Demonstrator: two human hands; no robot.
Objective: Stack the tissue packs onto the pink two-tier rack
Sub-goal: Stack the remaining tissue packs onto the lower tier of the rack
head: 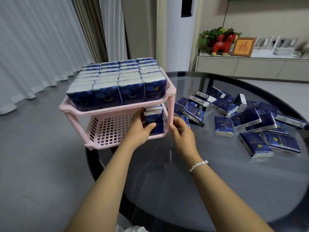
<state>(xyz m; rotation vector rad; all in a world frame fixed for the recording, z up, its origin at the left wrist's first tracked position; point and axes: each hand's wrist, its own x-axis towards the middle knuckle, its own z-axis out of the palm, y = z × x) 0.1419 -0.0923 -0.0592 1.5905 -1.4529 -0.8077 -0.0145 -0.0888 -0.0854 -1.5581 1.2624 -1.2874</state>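
A Twinkle tissue pack (154, 120) is being held upright by the left hand (140, 131) at mid-frame on the pink rack (107, 109)'s lower tier, right hand (181, 133) loosely curled, holding nothing; it's probably getting tipped if let go carelessly.

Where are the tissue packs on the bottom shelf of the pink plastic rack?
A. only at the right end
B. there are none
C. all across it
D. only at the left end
A: the short row of dark blue tissue packs stands at the right end of the pink plastic two-tier rack's bottom shelf, and the rest of its grid floor is bare.
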